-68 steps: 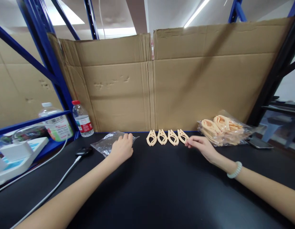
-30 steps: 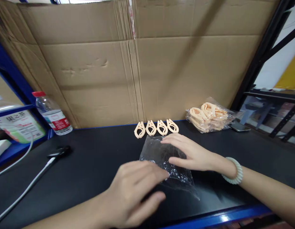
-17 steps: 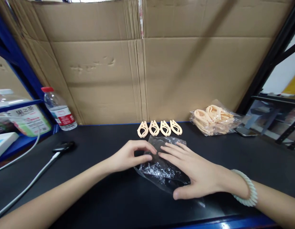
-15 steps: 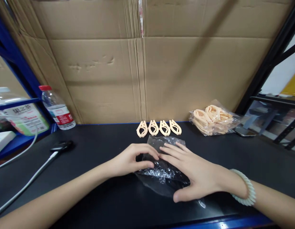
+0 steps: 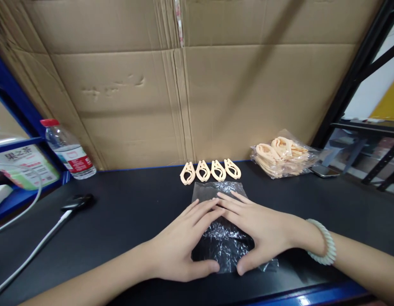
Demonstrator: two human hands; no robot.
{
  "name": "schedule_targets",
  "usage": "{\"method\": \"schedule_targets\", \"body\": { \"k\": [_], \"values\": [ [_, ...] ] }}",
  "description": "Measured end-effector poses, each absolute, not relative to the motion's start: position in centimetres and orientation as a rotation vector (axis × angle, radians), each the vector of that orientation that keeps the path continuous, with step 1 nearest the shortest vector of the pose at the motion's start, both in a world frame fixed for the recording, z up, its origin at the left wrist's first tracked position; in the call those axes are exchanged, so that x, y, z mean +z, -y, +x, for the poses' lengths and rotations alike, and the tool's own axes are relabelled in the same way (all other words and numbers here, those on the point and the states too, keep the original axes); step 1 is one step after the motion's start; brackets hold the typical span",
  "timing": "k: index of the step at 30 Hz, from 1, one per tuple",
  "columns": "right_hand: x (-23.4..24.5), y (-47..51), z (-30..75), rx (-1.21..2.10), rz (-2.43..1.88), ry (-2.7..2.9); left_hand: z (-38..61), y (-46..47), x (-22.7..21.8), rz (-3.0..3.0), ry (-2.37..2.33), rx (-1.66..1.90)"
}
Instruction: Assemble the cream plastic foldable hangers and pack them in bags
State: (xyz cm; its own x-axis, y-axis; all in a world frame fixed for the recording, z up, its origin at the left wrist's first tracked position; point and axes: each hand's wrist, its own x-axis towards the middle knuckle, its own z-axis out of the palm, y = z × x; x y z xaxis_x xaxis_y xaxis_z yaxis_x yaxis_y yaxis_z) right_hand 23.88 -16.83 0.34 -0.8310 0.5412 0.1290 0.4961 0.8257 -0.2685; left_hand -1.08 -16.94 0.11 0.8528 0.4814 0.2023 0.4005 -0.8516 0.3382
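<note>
A crinkled clear plastic bag (image 5: 227, 248) lies flat on the black tabletop in front of me. My left hand (image 5: 187, 238) rests on its left side, fingers stretched out and thumb apart. On the right side of the bag lies my right hand (image 5: 257, 225), also spread, with a pale beaded bracelet (image 5: 326, 242) at the wrist. The fingertips of both hands meet over the bag's middle and hide part of it. Just beyond the bag, several cream folding clothes hangers (image 5: 202, 171) stand in a row.
At the back right, a clear bag of more cream hangers (image 5: 280, 155) lies beside a phone (image 5: 324, 171). A water bottle (image 5: 71, 151) stands at the back left. Nearer is a black device (image 5: 77, 202) on a white cable (image 5: 34, 255). Cardboard (image 5: 136, 106) walls off the back.
My left hand has gone from a curled pinch at the bag's left edge to lying spread on it. The bag lies flatter. My right hand stays nearly in place, and the view has shifted slightly.
</note>
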Motion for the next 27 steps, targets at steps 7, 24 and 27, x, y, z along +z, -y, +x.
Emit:
{"method": "schedule_targets", "body": {
  "k": [7,24,27],
  "values": [
    [0.4,15.9,24.5,0.418,-0.838,2.848,-1.1,16.8,0.6,2.58,-0.574,0.537],
    [0.4,15.9,23.8,0.523,-0.768,2.848,-0.1,17.0,-0.1,2.612,-0.594,0.638],
    [1.0,15.9,24.3,0.627,-0.739,2.824,-0.4,17.0,-0.5,2.737,-0.566,0.54]
  ]
}}
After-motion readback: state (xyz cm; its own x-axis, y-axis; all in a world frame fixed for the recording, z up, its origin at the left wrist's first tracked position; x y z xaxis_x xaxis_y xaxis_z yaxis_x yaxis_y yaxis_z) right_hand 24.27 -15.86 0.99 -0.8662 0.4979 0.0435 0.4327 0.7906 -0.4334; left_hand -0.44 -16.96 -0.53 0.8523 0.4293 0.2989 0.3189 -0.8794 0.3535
